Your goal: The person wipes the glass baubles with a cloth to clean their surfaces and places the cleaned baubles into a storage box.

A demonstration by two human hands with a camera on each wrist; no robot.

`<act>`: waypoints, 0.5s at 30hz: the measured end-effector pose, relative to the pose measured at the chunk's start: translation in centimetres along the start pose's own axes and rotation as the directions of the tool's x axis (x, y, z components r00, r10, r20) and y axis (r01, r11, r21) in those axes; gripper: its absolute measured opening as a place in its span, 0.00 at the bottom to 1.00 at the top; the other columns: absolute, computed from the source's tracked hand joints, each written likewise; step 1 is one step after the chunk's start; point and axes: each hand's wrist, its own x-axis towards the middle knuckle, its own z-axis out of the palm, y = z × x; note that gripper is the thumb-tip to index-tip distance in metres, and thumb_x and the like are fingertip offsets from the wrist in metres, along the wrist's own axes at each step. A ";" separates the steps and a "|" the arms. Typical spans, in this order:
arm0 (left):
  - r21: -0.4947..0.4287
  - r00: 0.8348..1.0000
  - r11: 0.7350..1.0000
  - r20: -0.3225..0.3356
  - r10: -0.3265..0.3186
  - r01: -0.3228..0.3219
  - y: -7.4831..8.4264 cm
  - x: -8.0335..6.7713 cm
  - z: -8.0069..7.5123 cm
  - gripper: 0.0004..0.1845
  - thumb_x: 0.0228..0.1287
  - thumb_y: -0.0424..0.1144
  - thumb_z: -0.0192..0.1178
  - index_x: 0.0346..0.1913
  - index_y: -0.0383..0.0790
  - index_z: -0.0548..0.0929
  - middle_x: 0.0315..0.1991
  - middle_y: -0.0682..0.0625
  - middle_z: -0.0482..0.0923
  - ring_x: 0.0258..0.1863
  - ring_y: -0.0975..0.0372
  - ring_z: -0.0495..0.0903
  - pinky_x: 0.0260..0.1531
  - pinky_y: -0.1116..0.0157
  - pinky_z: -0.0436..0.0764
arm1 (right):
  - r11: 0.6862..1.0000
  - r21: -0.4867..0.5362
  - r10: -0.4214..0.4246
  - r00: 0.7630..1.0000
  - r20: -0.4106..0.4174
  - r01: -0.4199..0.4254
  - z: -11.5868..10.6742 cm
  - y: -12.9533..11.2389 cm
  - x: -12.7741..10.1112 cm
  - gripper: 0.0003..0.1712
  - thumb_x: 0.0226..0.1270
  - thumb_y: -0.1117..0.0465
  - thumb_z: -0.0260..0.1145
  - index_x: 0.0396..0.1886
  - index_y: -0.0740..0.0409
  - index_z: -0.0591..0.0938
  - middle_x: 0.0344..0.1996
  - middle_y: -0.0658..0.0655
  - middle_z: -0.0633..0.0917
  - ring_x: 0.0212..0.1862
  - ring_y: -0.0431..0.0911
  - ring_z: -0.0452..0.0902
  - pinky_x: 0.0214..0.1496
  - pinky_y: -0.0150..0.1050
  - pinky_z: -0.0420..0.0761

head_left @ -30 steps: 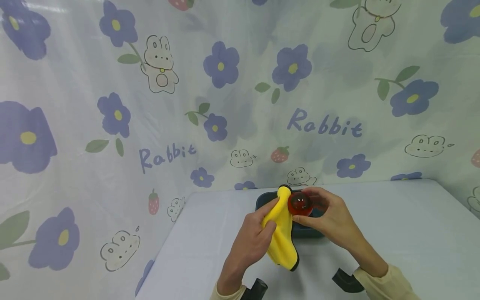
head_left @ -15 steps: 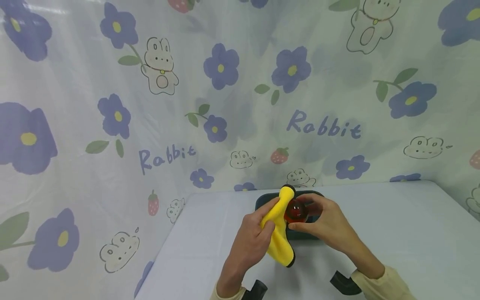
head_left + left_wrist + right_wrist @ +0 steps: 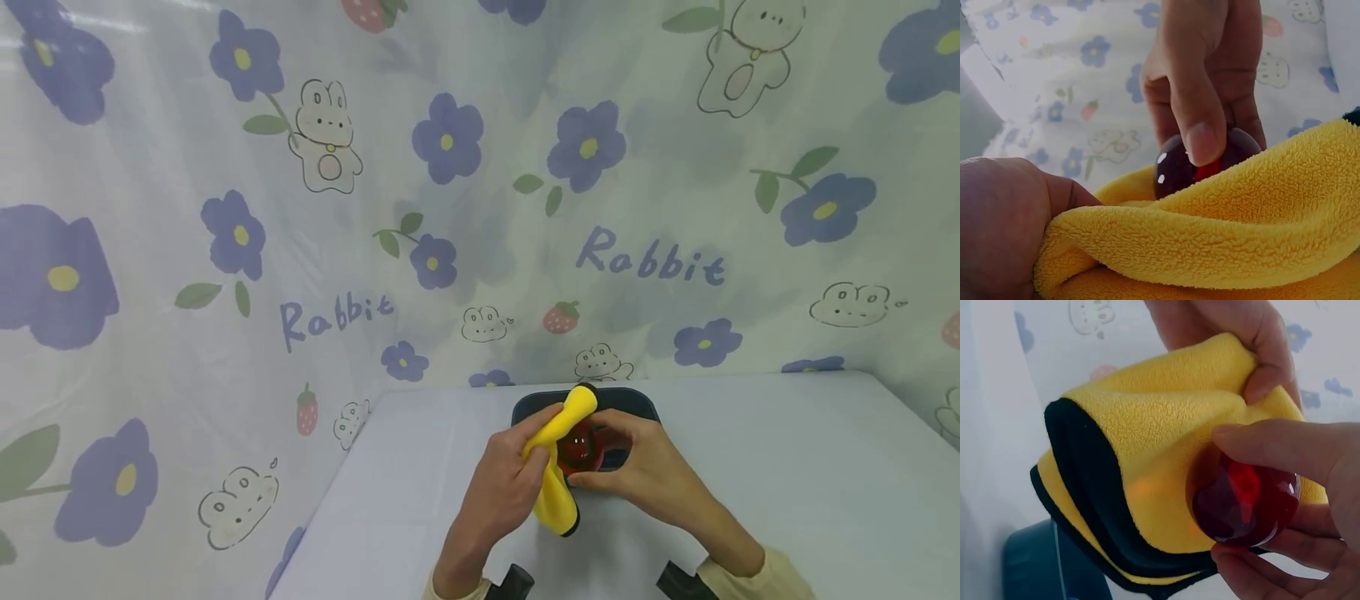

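My left hand (image 3: 501, 483) grips a folded yellow cloth (image 3: 556, 496) with dark edging, thumb on top. In the right wrist view the cloth (image 3: 1166, 437) is plush, its layers hanging over to the left. A clear red ball (image 3: 580, 448), glassy and shiny, is held between the thumb and fingers of my right hand (image 3: 660, 471). The ball (image 3: 1244, 497) lies against the cloth's fold, which hides part of it in the left wrist view.
Behind the hands a dark teal bin (image 3: 636, 402) stands on the white table (image 3: 787, 467). A curtain (image 3: 480, 208) with flowers and rabbits hangs at the back and left. Black wrist mounts (image 3: 517, 582) show by both sleeves.
My right hand has moved the red ball left and down, deeper into the fold of the cloth. The cloth's top edge has tipped to the right; my left hand stays nearly in place.
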 end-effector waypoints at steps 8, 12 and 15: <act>-0.008 1.000 1.000 -0.002 0.014 -0.014 -0.6 0.2 -0.2 0.27 0.74 0.32 0.46 0.71 0.48 0.77 0.61 0.49 0.84 0.39 0.64 0.80 0.45 0.70 0.82 | 0.997 0.027 -0.069 0.998 0.012 0.069 0.3 -0.4 -0.2 0.34 0.51 0.54 0.84 0.59 0.50 0.82 0.53 0.49 0.87 0.46 0.36 0.86 0.51 0.33 0.87; -0.028 1.000 0.999 0.009 0.017 -0.017 -0.8 0.4 -0.2 0.26 0.74 0.33 0.46 0.72 0.48 0.76 0.60 0.49 0.84 0.36 0.65 0.79 0.43 0.70 0.82 | 0.995 0.052 -0.082 0.997 -0.006 0.083 0.2 -0.5 -0.3 0.34 0.51 0.57 0.84 0.59 0.50 0.81 0.53 0.50 0.87 0.47 0.37 0.86 0.51 0.32 0.86; -0.043 1.000 0.999 0.016 0.014 -0.013 -0.9 0.4 -0.2 0.26 0.75 0.34 0.46 0.73 0.47 0.75 0.55 0.48 0.85 0.33 0.67 0.79 0.40 0.70 0.83 | 0.994 0.070 -0.081 0.996 -0.037 0.083 0.2 -0.6 -0.4 0.34 0.50 0.60 0.84 0.58 0.51 0.80 0.50 0.51 0.86 0.46 0.38 0.86 0.51 0.32 0.86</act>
